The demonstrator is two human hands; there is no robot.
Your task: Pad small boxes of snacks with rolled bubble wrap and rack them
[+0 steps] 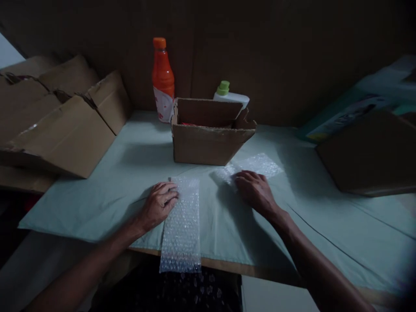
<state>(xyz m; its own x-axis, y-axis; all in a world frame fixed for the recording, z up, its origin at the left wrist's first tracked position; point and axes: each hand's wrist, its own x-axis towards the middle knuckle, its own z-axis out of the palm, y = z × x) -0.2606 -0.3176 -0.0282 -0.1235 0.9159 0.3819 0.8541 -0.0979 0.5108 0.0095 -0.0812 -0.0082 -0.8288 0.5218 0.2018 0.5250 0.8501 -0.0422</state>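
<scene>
A strip of bubble wrap (182,225) lies lengthwise toward me, its near end hanging past the table's front edge. My left hand (159,201) rests on its left side near the far end, fingers loosely bent and thumb apart. To the right, a second, crumpled piece of bubble wrap (261,164) lies on the cloth. My right hand (255,190) has its fingers closed over the near left part of that piece; the fingertips are partly hidden. Just beyond both hands stands an open cardboard box (201,145) with something red barely showing inside.
An orange-capped bottle (163,80) and a white bottle with a green cap (223,89) stand behind the box. Cardboard bins (74,130) line the left side. On the right are another cardboard box (370,156) and a large teal container (344,110). Pale green cloth (136,151) covers the table.
</scene>
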